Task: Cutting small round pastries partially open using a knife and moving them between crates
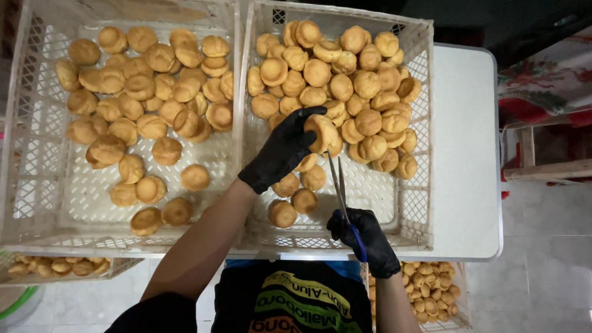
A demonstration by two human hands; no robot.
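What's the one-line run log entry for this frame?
left hand: holds round pastry | right hand: holds scissors, tips at pastry | over right crate | left crate: pastries

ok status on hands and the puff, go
Left hand holds a cream puff over the right crate. Right hand holds scissors, blades at the puff. Nothing between.

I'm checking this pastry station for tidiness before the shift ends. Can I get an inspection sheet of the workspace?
Surface: white table, bare at its right side.
Job's things: round golden pastry in left hand; scissors, blades open, in right hand.
Clutter: two white lattice crates, left crate part filled with puffs, right crate fuller; more puff-filled crates below the table.
Grippers: both hands in black gloves.
Cables: nothing seen.
Surroundings: pale tiled floor, patterned red cloth at right.
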